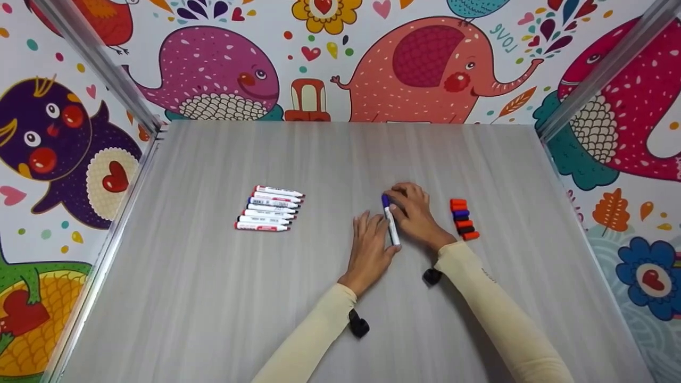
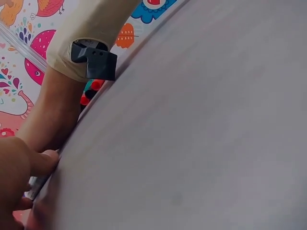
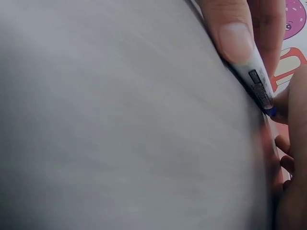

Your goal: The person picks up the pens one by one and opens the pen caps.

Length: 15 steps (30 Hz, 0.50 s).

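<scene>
Between the two hands, a white marker with a blue cap (image 1: 392,226) stands at a slant on the head view, its cap at the far end. My right hand (image 1: 415,213) pinches the blue cap (image 1: 385,200) between thumb and fingers. Lower down, my left hand (image 1: 368,250) holds the white barrel, its thumb at the near end and its other fingers along the left side. The right wrist view shows the left thumb (image 3: 236,40) lying on the printed barrel (image 3: 260,88), with the right fingers at the blue end. The left wrist view mostly hides the marker behind the left hand (image 2: 14,177).
Several white markers (image 1: 268,209) lie side by side in a slanted stack at left. Several short red, blue and black caps (image 1: 464,224) form a column beyond the right hand. Black wrist cameras (image 1: 358,323) sit on both sleeves. Cartoon-printed walls (image 1: 330,64) border the grey table (image 1: 213,298).
</scene>
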Motion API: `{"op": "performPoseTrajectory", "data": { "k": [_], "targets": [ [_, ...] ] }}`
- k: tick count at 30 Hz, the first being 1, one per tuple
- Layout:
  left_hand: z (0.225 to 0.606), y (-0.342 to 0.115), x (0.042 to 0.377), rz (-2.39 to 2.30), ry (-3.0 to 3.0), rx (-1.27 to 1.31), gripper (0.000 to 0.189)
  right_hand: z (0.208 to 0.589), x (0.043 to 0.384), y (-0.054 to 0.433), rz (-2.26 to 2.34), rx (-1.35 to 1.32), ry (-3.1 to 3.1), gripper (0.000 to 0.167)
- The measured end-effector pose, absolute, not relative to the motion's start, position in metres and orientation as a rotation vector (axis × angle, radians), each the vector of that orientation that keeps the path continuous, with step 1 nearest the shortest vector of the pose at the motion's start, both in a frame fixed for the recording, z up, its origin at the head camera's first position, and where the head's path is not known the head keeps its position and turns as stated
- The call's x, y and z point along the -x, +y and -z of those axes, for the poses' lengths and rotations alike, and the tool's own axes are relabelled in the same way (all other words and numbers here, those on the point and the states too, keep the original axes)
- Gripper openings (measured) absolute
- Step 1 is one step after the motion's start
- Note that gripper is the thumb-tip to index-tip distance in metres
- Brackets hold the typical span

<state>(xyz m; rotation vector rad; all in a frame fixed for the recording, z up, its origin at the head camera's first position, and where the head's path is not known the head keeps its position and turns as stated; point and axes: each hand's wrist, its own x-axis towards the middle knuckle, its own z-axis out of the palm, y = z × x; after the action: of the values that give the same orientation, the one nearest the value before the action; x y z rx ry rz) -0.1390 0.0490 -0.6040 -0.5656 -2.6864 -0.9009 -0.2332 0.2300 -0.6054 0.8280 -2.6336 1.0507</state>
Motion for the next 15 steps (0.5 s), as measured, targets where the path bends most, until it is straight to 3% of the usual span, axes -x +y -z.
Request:
{"op": "performPoseTrajectory", "data": {
  "k": [9, 15],
  "targets": [
    [0.595, 0.034, 0.142, 1.205, -2.701, 0.685, 0.061, 0.596, 0.230, 0.233, -1.202, -0.821, -2.603, 0.032],
    [0.610, 0.025, 0.150, 1.508, -2.580, 0.742, 0.062, 0.592, 0.227, 0.232, -1.355, -0.746, -2.557, 0.029]
  ]
}}
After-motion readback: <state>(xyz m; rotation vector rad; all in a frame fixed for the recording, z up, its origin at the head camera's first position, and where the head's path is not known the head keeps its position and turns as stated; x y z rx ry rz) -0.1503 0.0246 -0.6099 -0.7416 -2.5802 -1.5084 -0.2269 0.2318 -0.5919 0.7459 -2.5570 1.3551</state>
